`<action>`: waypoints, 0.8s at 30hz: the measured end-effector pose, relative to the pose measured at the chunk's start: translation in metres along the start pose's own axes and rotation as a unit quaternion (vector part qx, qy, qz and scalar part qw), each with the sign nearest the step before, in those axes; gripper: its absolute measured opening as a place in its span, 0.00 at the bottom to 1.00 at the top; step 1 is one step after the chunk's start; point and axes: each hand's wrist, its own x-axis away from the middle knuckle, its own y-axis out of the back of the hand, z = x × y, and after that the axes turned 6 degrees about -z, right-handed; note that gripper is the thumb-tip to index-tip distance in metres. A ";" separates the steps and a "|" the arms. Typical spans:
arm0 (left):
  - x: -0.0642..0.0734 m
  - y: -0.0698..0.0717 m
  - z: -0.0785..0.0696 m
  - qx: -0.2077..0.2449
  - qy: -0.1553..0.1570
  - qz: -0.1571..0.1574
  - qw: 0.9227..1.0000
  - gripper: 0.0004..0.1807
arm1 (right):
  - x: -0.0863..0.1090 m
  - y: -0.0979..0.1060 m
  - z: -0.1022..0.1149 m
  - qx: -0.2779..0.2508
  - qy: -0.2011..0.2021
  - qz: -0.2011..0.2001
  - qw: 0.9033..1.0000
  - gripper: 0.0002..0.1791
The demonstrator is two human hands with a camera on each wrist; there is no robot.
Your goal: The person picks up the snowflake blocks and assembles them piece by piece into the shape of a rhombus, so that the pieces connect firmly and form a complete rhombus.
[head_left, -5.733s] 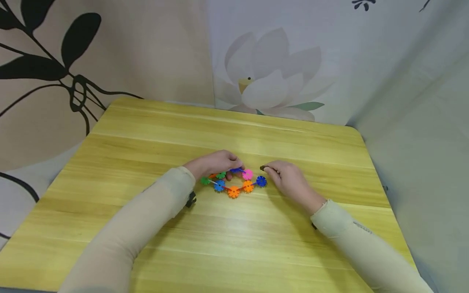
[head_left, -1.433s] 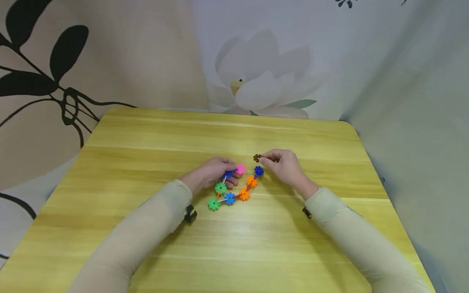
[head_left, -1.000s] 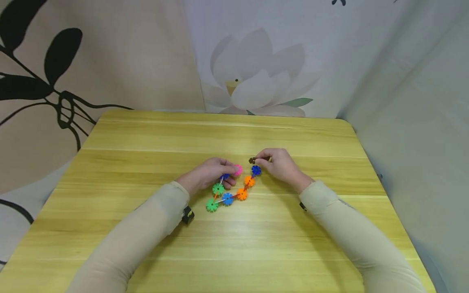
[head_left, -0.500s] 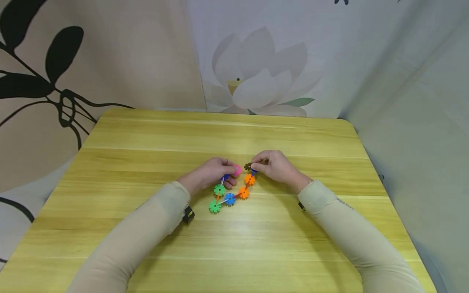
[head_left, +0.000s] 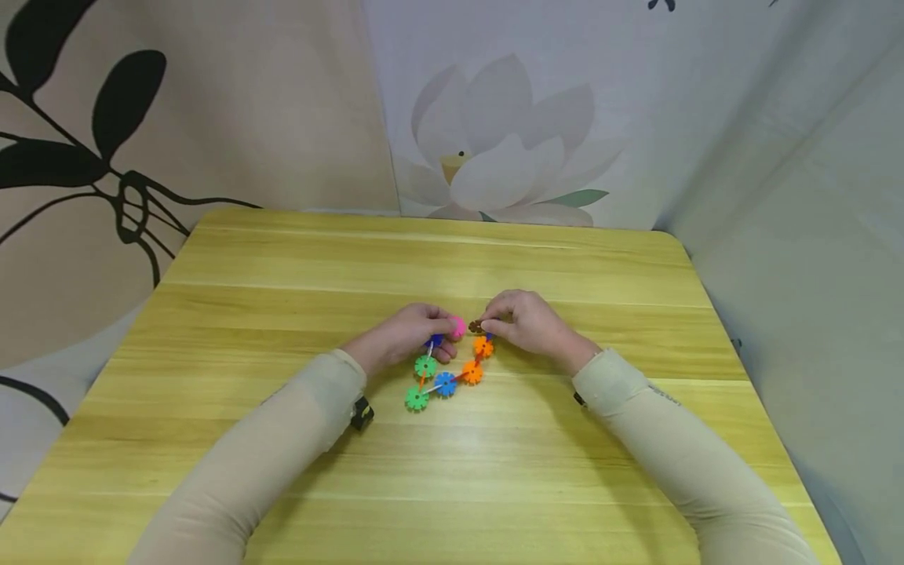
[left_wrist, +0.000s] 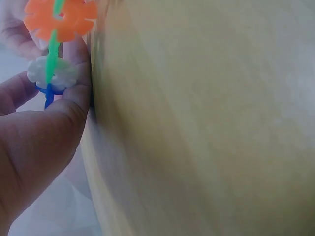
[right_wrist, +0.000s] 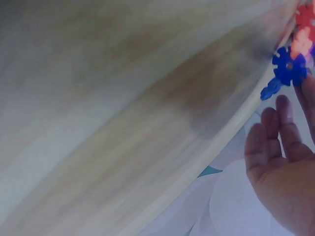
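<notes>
Toothed plastic snowflake discs are linked into a curved chain on the table. My left hand (head_left: 413, 331) pinches the chain near its pink disc (head_left: 458, 327); a dark blue disc (head_left: 434, 340) shows beside the fingers. My right hand (head_left: 528, 320) pinches a brown disc (head_left: 475, 326) close to the pink one, over the chain's other end. There a dark blue disc (right_wrist: 289, 66) shows by the fingertips in the right wrist view; whether brown and blue are joined I cannot tell. Between the ends run green discs (head_left: 417, 399), a lighter blue disc (head_left: 445, 384) and orange discs (head_left: 472, 373).
The chain lies near the middle of a wood-grain table (head_left: 318, 267). Behind the table hangs a pale curtain (head_left: 523, 133) with a flower and dark leaves printed on it. A grey cloth (head_left: 798, 235) borders the right side.
My right hand has brought the brown disc left and nearer, down to the chain's dark blue end, which its fingers now mostly cover. The left hand has stayed almost still lately, keeping its pinch.
</notes>
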 end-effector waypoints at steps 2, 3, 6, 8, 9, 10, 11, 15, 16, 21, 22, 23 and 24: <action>-0.001 0.001 0.001 0.000 0.000 0.003 1.000 0.19 | 0.001 -0.002 0.001 0.017 0.006 -0.005 1.000 0.06; -0.001 0.002 0.001 -0.002 -0.001 0.005 1.000 0.19 | 0.001 -0.003 0.002 0.021 0.005 -0.008 1.000 0.06; -0.001 0.003 0.001 -0.002 0.000 0.009 1.000 0.19 | 0.003 -0.005 0.003 0.026 -0.010 -0.018 0.999 0.07; -0.001 0.004 0.002 -0.002 0.000 0.016 1.000 0.19 | 0.004 -0.005 0.004 0.022 -0.024 -0.025 0.999 0.07; -0.001 0.005 0.002 -0.002 0.000 0.019 1.000 0.19 | 0.004 -0.005 0.005 0.020 -0.029 -0.029 0.999 0.07; -0.001 0.005 0.002 -0.001 0.000 0.023 1.000 0.19 | 0.004 -0.005 0.005 0.019 -0.031 -0.031 0.999 0.07; -0.001 0.006 0.002 -0.002 -0.002 0.029 1.000 0.19 | 0.004 -0.005 0.005 0.019 -0.031 -0.034 0.999 0.07; -0.002 0.009 0.002 -0.015 -0.009 0.048 0.999 0.20 | 0.004 -0.006 0.005 0.034 -0.008 -0.047 0.998 0.06; -0.002 0.010 0.002 -0.019 -0.011 0.052 0.998 0.20 | 0.003 -0.006 0.005 0.042 0.005 -0.050 0.998 0.06; -0.001 0.013 0.002 -0.033 -0.019 0.062 0.997 0.20 | 0.004 -0.008 0.004 0.093 0.107 -0.078 0.987 0.05; -0.001 0.013 0.002 -0.034 -0.020 0.062 0.997 0.21 | 0.004 -0.009 0.004 0.108 0.130 -0.083 0.982 0.05; -0.001 0.013 0.001 -0.037 -0.021 0.063 0.997 0.21 | 0.004 -0.009 0.004 0.121 0.151 -0.088 0.977 0.05; -0.001 0.014 0.001 -0.039 -0.022 0.063 0.997 0.21 | 0.004 -0.010 0.004 0.133 0.171 -0.093 0.972 0.05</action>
